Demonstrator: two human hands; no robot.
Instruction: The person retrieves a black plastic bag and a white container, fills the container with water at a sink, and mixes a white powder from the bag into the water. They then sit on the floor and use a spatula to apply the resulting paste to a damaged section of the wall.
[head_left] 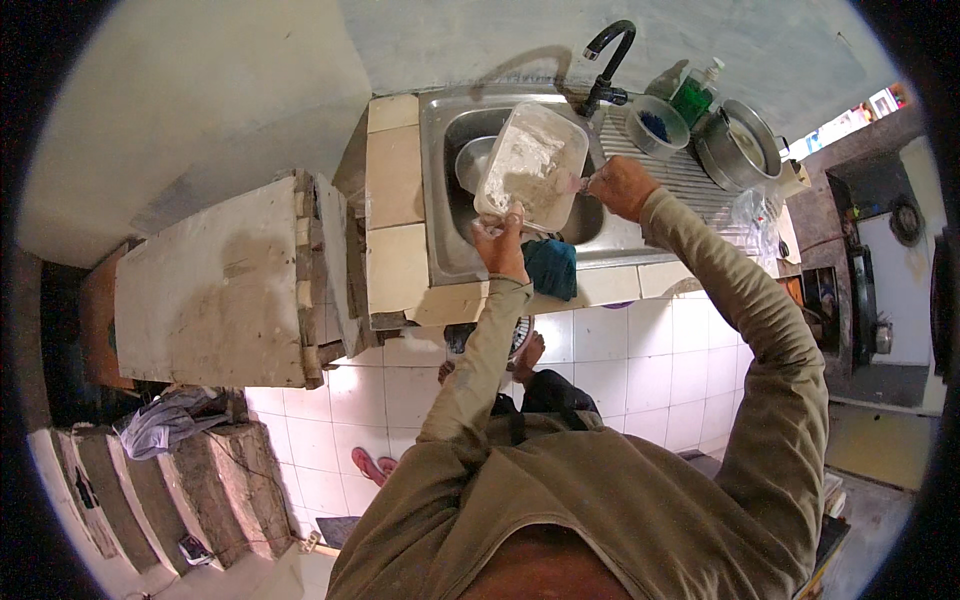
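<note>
Our left hand (503, 250) pinches the near rim of a translucent white rectangular plastic tub (535, 160); our right grips a slim pale implement (573, 185), kind unclear. We should steady the tub over the grey steel sink (433, 190).

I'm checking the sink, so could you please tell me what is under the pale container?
Left of the pale container, part of a round metal bowl shows in the sink basin. The rest of it, and anything directly under the container, is covered.

Left fingers (515, 219) gripping white-smeared tub (571, 142) over steel sink (435, 190), right fingers (600, 186) at its edge, black faucet (604, 88)
</note>
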